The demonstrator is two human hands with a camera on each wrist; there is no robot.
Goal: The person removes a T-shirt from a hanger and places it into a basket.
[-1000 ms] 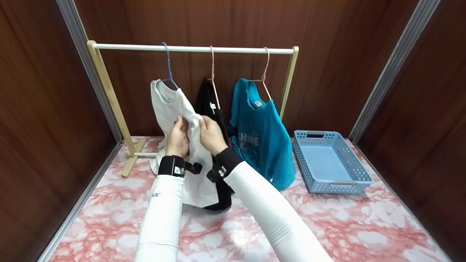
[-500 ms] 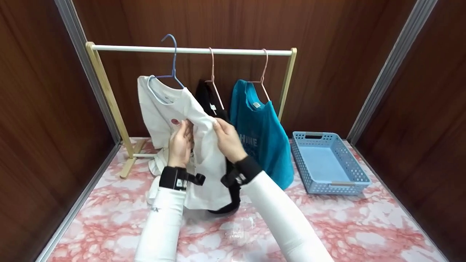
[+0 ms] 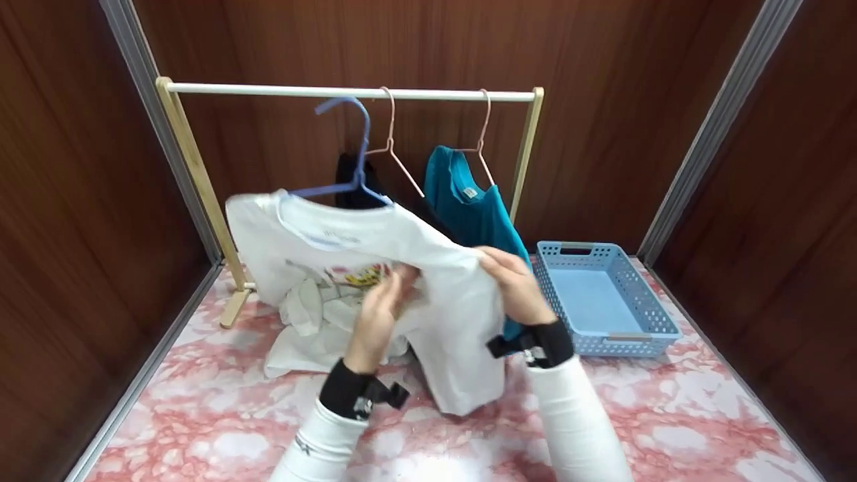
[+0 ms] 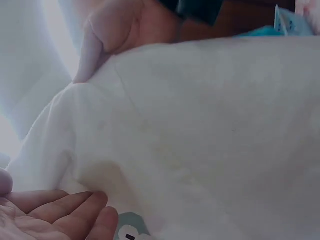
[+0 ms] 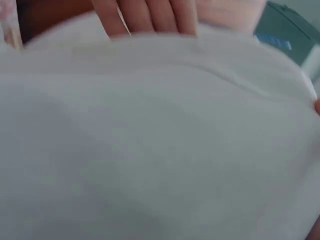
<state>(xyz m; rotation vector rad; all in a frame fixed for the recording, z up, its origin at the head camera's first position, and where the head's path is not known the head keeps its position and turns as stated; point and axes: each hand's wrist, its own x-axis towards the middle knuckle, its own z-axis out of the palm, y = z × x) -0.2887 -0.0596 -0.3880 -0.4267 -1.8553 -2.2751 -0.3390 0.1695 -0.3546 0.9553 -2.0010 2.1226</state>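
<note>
My right hand pinches the shoulder end of a white T-shirt with a coloured print on its chest. A blue hanger sits inside the shirt's neck, its hook off the rail and in front of it. My left hand is at the shirt's front, below the collar. In the left wrist view the left fingers lie extended against the white cloth, gripping nothing visible. White fabric fills most of the right wrist view.
Behind stands a clothes rack with a white rail. A pink hanger with a black garment and a teal shirt hang there. White cloth lies heaped beneath. A blue basket stands at the right.
The blue hanger has come off the rail. Both hands have carried the white shirt right and toward me, and it is more spread out. The black garment now hangs further left.
</note>
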